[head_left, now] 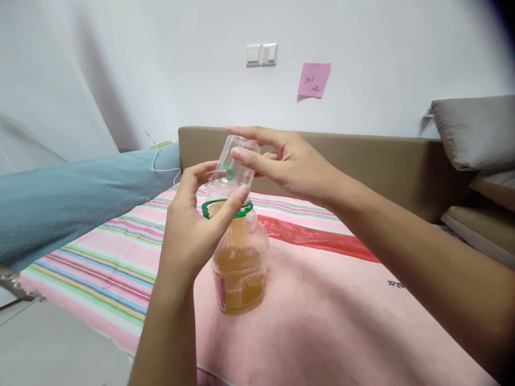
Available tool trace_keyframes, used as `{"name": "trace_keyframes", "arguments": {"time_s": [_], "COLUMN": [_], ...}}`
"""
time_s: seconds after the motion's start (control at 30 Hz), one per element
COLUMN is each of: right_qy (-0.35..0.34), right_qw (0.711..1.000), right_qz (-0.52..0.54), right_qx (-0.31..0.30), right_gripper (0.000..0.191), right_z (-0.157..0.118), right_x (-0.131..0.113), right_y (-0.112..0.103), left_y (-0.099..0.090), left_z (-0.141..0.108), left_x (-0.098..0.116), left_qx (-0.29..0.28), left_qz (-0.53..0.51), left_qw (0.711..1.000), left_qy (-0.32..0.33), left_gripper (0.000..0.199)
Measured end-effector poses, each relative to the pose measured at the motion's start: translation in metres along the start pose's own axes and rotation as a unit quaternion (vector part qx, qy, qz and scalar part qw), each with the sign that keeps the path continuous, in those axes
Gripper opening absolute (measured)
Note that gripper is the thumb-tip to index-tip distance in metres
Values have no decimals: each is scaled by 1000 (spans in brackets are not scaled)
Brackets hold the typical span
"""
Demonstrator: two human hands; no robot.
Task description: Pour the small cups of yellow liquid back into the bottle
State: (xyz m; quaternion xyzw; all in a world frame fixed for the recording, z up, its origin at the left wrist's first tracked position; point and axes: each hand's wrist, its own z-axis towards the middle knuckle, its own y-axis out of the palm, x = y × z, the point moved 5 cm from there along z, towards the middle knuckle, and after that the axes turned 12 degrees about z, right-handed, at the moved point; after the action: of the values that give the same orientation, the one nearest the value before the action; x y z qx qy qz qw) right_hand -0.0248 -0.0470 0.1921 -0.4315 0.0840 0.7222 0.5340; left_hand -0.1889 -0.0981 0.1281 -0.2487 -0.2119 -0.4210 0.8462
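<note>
A clear plastic bottle (pixel 240 265), part filled with amber liquid, stands upright on a pink cloth (pixel 322 305). Around its neck sits a green plastic ring (pixel 249 207). A clear plastic cup (pixel 242 170) is upside down over the bottle's top, slightly tilted, and something green shows through it. My right hand (pixel 277 155) pinches the cup from the right between thumb and fingers. From the left, my left hand (pixel 197 214) closes round the bottle's neck just under the cup, thumb in front. Its fingertips partly hide behind the clear plastic.
A striped sheet (pixel 108 257) covers the bed beneath the cloth. Behind the bottle lies a red plastic strip (pixel 314 238). A tan headboard (pixel 386 161) runs along the wall, with a grey cushion (pixel 475 131) at right. Blue bedding (pixel 92 198) and a white cable (pixel 154 155) lie at left.
</note>
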Motion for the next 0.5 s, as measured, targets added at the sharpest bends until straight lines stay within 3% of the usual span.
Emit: {"name": "trace_keyframes", "arguments": {"time_s": [0.1,0.4,0.5], "right_qy": [2,9,4], "right_qw": [1000,1000,1000], "right_qz": [2,-25,-16], "right_qx": [20,-12,1], "right_gripper": [73,58,80], "right_z": [-1,-1,-1], "right_x": [1,-2,0], "right_y": [-2,0,0], "left_y": [0,1,2], "left_z": [0,-1,-1], "left_x": [2,-1,-1], "left_qx": [6,15,15], "left_qz": [14,1,-17], "left_qw": [1000,1000,1000], "left_qy": [-12,-12,-14], "left_gripper": [46,43,60]}}
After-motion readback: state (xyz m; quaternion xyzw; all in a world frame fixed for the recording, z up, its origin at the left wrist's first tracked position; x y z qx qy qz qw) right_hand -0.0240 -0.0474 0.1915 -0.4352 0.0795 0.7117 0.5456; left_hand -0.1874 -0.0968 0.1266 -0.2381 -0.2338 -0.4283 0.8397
